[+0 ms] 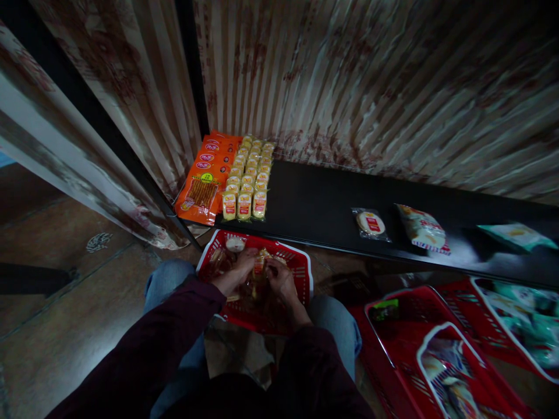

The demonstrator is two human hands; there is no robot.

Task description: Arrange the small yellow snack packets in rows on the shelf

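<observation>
Both my hands are down inside a red shopping basket (301,256) with a white rim, which stands between my knees. Between them is a small yellow wrapped snack (261,260) with a red label. My left hand (243,266) closes on its left side. My right hand (280,278) has its fingers pinched together at the right side of the packet. Around the hands lie clear-wrapped pieces, including a round pale one (236,244) at the back of the basket; the rest are too dark to make out.
On the black shelf (310,201) are orange snack bags (201,192), rows of yellow wrapped snacks (247,180), a round wrapped item (370,223), a white bag (421,227) and a green bag (517,234). More red baskets (406,326) stand at the right. A pleated curtain (349,75) hangs behind.
</observation>
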